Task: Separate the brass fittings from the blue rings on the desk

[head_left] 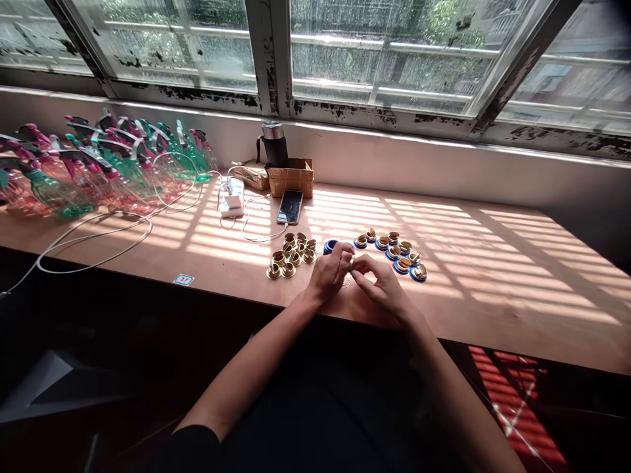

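Two hands meet above the counter, left hand and right hand, fingers pinched together on a small metal part, with blue-backed brass fittings lying just rightward.

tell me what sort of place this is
Probably a small assembly workshop, though that's a judgement: a long wooden workbench under a window, rows of pink and green plastic bottles, and small gold-coloured and blue parts laid out in batches.
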Demonstrator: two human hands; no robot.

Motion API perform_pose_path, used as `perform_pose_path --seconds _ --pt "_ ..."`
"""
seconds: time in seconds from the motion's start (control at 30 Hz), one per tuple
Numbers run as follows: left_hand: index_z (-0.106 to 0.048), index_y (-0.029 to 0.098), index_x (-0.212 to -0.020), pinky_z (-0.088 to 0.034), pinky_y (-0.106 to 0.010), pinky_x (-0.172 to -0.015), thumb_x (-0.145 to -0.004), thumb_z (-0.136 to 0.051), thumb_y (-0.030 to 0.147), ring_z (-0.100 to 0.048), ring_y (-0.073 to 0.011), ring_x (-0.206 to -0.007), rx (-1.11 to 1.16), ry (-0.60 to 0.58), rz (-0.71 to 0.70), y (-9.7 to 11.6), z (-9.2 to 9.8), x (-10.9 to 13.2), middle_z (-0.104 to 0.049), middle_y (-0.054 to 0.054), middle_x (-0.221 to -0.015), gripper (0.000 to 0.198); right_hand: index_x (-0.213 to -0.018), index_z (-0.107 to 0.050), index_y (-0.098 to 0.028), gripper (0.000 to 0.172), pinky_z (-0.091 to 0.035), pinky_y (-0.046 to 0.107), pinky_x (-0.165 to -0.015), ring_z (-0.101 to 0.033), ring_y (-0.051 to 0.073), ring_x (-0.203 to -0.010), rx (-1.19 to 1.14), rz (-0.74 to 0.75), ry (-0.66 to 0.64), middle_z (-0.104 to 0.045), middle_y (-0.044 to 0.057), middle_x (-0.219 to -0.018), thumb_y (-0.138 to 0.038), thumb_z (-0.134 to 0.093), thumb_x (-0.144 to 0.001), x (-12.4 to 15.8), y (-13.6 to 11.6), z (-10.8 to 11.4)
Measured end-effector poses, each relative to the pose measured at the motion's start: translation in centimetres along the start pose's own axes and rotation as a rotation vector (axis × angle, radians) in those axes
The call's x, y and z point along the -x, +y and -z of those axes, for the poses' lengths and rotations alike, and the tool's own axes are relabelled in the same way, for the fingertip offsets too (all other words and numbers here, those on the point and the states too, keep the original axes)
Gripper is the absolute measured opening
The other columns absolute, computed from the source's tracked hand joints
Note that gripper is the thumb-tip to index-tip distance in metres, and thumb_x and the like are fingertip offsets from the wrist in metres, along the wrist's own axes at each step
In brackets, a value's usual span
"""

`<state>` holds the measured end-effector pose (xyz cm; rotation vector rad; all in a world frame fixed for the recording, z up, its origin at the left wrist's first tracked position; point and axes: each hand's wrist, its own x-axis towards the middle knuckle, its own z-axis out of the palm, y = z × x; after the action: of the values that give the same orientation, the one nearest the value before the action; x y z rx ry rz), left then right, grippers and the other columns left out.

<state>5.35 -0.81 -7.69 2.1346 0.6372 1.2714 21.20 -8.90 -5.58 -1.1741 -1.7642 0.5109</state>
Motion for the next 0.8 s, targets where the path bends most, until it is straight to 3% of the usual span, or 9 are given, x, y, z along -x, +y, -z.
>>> perform_pose_path --seconds 0.2,0.43,0.8 --pt "-0.058 0.021 -0.108 -0.035 -0.024 -0.054 -0.110 -0.032 0.048 -0.053 -0.0132 -0.054 0.027 -0.032 0.038 0.13 0.22 -0.07 -0.060 0.002 -0.070 0.037 -0.099 -0.062 -0.024 0.014 -0.055 0.035 -0.069 -0.064 0.020 -0.076 -0.009 0.013 -0.033 -0.068 0.003 -0.085 -0.038 -0.065 -0.100 0.14 0.41 -0.23" --pt "-0.061 0.021 -0.106 -0.040 -0.026 -0.060 -0.110 -0.035 0.049 -0.060 -0.0151 -0.063 0.069 -0.123 0.002 0.07 0.51 -0.09 -0.064 0.000 -0.077 0.038 -0.091 -0.059 -0.025 0.021 -0.051 0.034 -0.068 -0.060 0.019 -0.073 -0.059 0.003 0.021 -0.063 0.001 -0.080 -0.042 -0.069 -0.098 0.17 0.93 -0.20" --pt "-0.057 0.021 -0.105 -0.044 -0.028 -0.064 -0.108 -0.042 0.049 -0.061 -0.0158 -0.069 0.119 -0.073 -0.005 0.01 0.34 -0.03 -0.064 -0.001 -0.083 0.032 -0.097 -0.064 -0.023 0.024 -0.052 0.033 -0.071 -0.063 0.018 -0.079 -0.243 -0.075 0.096 -0.065 0.001 -0.086 -0.047 -0.070 -0.097 0.14 1.01 -0.32"
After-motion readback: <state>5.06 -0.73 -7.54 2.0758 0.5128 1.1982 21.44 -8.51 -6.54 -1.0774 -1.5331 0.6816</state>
